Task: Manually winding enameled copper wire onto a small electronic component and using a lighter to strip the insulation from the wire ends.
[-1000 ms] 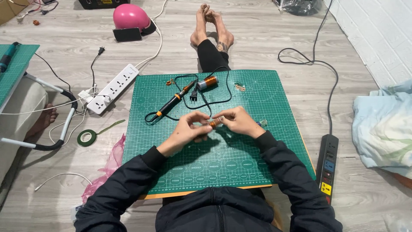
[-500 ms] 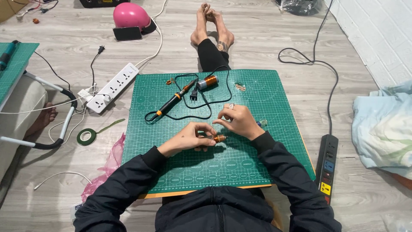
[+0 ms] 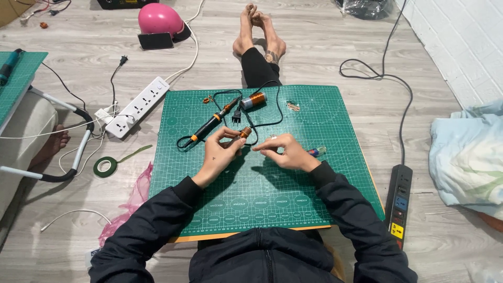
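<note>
Handwork at mid-course, judged from the head view alone. Sits on the wooden floor with legs stretched under a green cutting mat (image 3: 272, 204). Grips a small copper-wound coil (image 3: 244, 132) between thumb and fingertips of the left hand (image 3: 220, 152), lifted just above the middle of the mat. Keeps the right hand (image 3: 285, 152) just beside it, thumb and forefinger pinched together and aimed at the coil; cannot tell whether a fine wire runs between them, too thin to make out. Leaves a larger spool of copper wire (image 3: 254, 100) lying on its side near the mat's far edge, well apart from both hands. Leaves the soldering iron (image 3: 212, 123) flat on the mat too, untouched, its black cord looped past the coil and its plug (image 3: 236, 116) resting on the mat, not in the white power strip (image 3: 137, 107) on the floor to the left, so probably cold. Shows a few copper scraps (image 3: 292, 106) at the far side and a blue pen-like tool (image 3: 316, 152) just behind the right wrist. Suggests winding already on the small coil and no soldering in hand. Off the mat: a roll of green tape (image 3: 106, 166), a pink dome-shaped object (image 3: 160, 20), a black power strip (image 3: 398, 202) at the right, a pale blue cloth (image 3: 466, 157).
</note>
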